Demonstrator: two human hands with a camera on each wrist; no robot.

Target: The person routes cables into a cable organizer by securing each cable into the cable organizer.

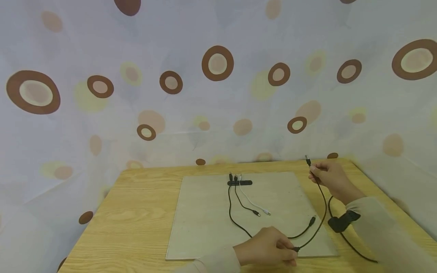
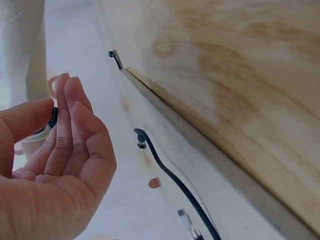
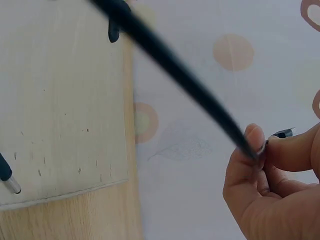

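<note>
In the head view my right hand [image 1: 332, 179] pinches a black USB cable [image 1: 325, 212] just below its plug [image 1: 307, 159], which points up. The same cable hangs in a curve down to my left hand [image 1: 268, 246], whose thumb and fingers pinch its other end [image 1: 296, 249]. In the left wrist view a small black connector [image 2: 54, 117] shows between thumb and fingers. In the right wrist view the plug [image 3: 284, 133] sticks out past my thumb. Near the back of a pale board [image 1: 201, 220], a black cable clip [image 1: 244, 182] holds several cables.
From the clip, a white cable [image 1: 250, 201] and a short black cable [image 1: 243, 206] lie forward on the board. A longer black cable [image 1: 230, 212] passes behind my left hand, its end [image 1: 312, 221] at the right. Wooden table [image 1: 126, 212]; patterned sheet [image 1: 191, 110] behind.
</note>
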